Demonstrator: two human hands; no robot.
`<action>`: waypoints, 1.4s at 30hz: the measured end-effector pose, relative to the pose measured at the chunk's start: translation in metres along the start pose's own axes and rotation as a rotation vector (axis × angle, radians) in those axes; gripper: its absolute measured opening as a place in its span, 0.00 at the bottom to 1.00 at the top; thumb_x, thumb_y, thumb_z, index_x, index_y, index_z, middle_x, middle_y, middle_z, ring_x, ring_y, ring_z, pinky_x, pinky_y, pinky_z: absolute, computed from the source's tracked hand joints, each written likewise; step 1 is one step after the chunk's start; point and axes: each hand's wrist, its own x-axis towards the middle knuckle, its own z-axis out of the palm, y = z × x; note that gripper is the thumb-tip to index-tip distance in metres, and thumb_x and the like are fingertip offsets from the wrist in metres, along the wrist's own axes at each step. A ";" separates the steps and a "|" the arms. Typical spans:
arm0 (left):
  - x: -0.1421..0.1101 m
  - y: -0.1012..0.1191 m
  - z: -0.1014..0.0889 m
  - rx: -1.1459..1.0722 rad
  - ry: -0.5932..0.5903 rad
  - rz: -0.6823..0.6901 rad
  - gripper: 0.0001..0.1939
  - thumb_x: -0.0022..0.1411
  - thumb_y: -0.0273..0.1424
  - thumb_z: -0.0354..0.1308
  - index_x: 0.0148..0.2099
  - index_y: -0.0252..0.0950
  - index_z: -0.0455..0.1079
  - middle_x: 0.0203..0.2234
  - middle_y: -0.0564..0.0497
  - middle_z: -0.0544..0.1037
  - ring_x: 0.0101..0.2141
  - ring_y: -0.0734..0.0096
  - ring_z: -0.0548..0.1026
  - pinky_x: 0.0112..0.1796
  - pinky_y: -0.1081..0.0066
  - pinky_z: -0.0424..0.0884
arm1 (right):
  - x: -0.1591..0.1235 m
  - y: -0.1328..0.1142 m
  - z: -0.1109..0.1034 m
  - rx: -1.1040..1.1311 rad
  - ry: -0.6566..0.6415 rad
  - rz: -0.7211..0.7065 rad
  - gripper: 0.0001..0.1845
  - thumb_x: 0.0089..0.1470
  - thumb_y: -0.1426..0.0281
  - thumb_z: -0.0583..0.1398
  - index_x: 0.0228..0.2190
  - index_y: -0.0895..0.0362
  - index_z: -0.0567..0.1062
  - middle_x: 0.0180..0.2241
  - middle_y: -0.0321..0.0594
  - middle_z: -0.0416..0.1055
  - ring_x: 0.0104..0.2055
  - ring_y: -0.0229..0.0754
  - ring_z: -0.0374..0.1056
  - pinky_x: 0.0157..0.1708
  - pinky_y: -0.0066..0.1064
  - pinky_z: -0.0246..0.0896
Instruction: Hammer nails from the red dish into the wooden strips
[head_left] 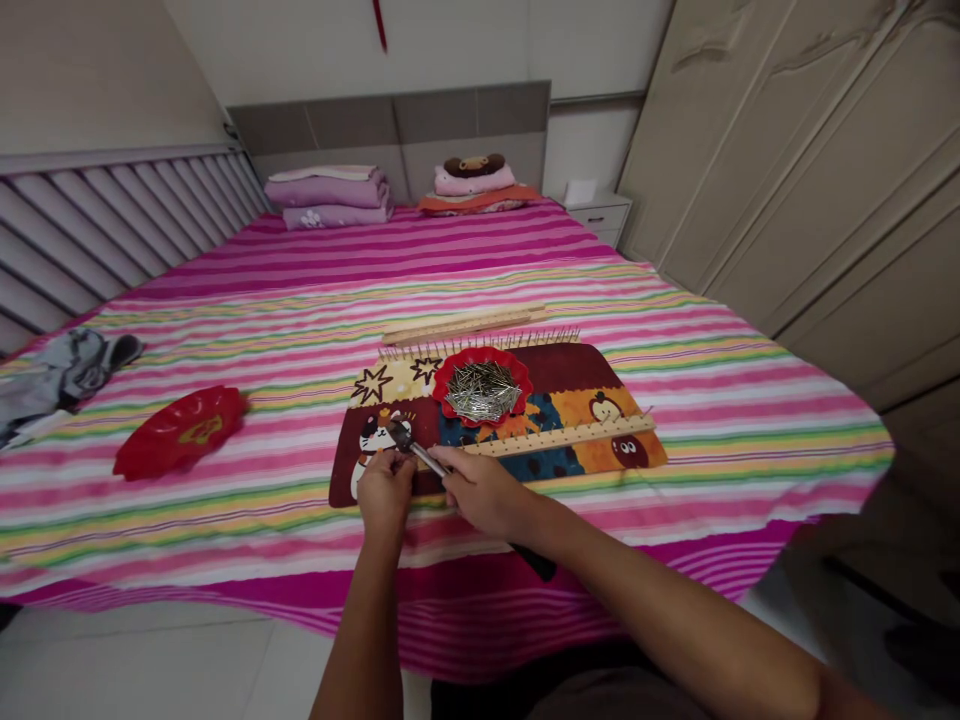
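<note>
My right hand (pixel 487 492) is wrapped around the shaft of a hammer (pixel 429 459), whose dark head is over the left part of a patterned mat (pixel 546 368). My left hand (pixel 385 492) is closed, thumb and fingers pinched together just beside the hammer head; what they hold is too small to make out. A light wooden strip (pixel 570 437) with a row of small dots lies across the mat, its left end hidden by my hands. Beyond it, a red scalloped dish (pixel 448 404) is heaped with metal nails (pixel 484 390).
Behind the dish stands a row of upright nails (pixel 480 344), with more wooden strips (pixel 465 324) beyond. A red plate (pixel 180 435) and grey cloth (pixel 71 375) lie left on the striped bedspread (pixel 300 330). Folded bedding (pixel 334 195) is at the headboard.
</note>
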 end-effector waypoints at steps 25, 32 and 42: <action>0.045 0.117 0.041 0.639 -0.301 0.325 0.14 0.55 0.31 0.51 0.37 0.38 0.77 0.41 0.41 0.77 0.45 0.51 0.69 0.43 0.56 0.63 | -0.154 0.065 -0.039 0.398 0.262 0.276 0.28 0.58 0.62 0.53 0.59 0.55 0.63 0.20 0.29 0.50 0.21 0.33 0.47 0.17 0.23 0.42; 0.056 0.126 0.047 0.706 -0.354 0.320 0.14 0.55 0.28 0.50 0.37 0.38 0.77 0.42 0.39 0.77 0.46 0.51 0.71 0.42 0.57 0.63 | -0.154 0.058 -0.042 0.437 0.257 0.339 0.29 0.58 0.61 0.53 0.59 0.56 0.61 0.19 0.27 0.50 0.17 0.31 0.46 0.14 0.23 0.38; 0.053 0.085 -0.015 -0.328 -0.457 0.027 0.08 0.41 0.33 0.59 0.28 0.38 0.74 0.20 0.53 0.76 0.24 0.72 0.71 0.28 0.71 0.65 | -0.152 0.058 -0.038 0.443 0.298 0.363 0.29 0.57 0.59 0.54 0.58 0.55 0.63 0.20 0.29 0.55 0.17 0.31 0.48 0.14 0.23 0.38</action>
